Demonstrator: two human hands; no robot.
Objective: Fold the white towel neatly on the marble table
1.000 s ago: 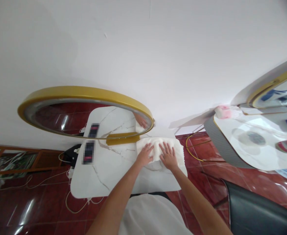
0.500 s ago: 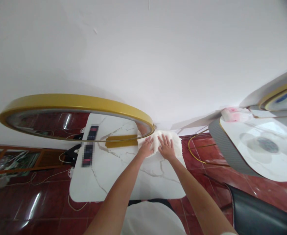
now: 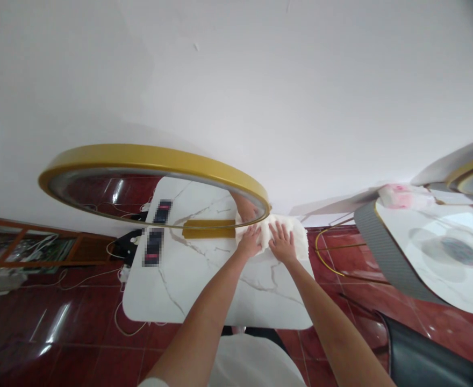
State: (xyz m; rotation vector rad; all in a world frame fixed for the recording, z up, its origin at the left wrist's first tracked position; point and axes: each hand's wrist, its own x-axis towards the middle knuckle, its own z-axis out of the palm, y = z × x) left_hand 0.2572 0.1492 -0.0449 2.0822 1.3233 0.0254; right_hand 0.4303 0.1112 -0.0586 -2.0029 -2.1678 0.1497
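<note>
A folded white towel (image 3: 296, 234) lies at the far right corner of a white marble table (image 3: 204, 285), against the wall. My left hand (image 3: 250, 241) rests flat on the towel's left part, fingers stretched out. My right hand (image 3: 281, 242) lies flat beside it on the towel, fingers spread. Both hands press down on the cloth and hold nothing.
A round gold-framed mirror (image 3: 148, 161) stands at the table's back edge, its gold base (image 3: 208, 229) left of the towel. A dark blurred object (image 3: 153, 247) lies at the table's left. A second table (image 3: 442, 258) and a black chair (image 3: 434, 355) are to the right. Cables trail on the red tile floor (image 3: 59, 333).
Both hands have pushed the towel away from me, from the table's right middle up to the far corner by the wall. They stay flat on it.
</note>
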